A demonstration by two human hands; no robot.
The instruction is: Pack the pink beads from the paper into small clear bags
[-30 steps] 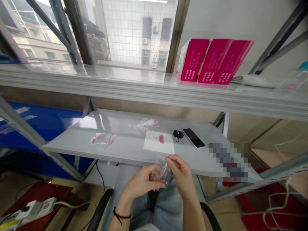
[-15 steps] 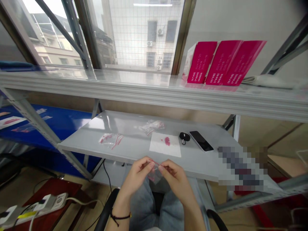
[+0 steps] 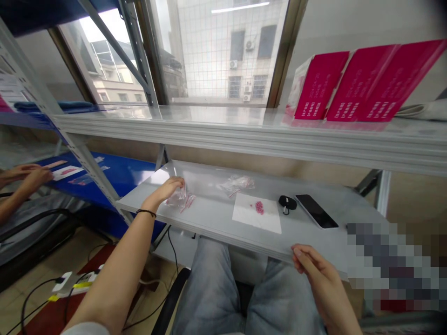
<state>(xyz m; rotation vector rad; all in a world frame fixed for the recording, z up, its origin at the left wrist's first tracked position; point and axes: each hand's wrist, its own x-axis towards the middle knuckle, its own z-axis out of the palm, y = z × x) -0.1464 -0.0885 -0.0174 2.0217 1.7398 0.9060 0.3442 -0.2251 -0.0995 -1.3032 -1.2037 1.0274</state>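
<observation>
My left hand is stretched out to the left part of the grey shelf board. Its fingers are bent down on a small clear plastic bag with a red strip, at a little pile of such bags. Low on the right, my right hand hangs just in front of the board's front edge, fingers loosely curled and nothing in them. A white sheet of paper lies mid-board with a cluster of small pink beads on it. A second pile of clear bags lies behind it.
A black key fob and a dark phone lie right of the sheet. Pink boxes stand on the upper shelf. Another person's hands work at a blue surface far left. A power strip lies on the floor.
Both hands held a small bag together over my lap. Now my left hand has reached out left to the pile of bags, and my right hand has let go and dropped right. The view turned left.
</observation>
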